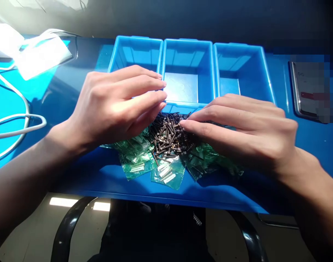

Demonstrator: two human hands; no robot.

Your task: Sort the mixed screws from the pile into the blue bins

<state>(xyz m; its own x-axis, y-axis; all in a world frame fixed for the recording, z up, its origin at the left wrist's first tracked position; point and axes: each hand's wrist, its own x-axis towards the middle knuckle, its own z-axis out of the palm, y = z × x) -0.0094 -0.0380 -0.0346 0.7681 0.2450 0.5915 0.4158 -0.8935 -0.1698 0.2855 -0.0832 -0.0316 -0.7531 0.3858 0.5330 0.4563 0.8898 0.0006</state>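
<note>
Head view: screw pile (pixel 167 134) lies between left hand (pixel 114 103) and right hand (pixel 245 131).

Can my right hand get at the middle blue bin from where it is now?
Probably yes: the right hand rests on the screw pile just in front of the middle blue bin, whose open top has nothing over it.

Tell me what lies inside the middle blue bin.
The middle blue bin shows only its bare floor and walls; nothing lies in the visible part. Its front edge and near-left corner are covered by the left hand, so that strip cannot be checked.
</note>
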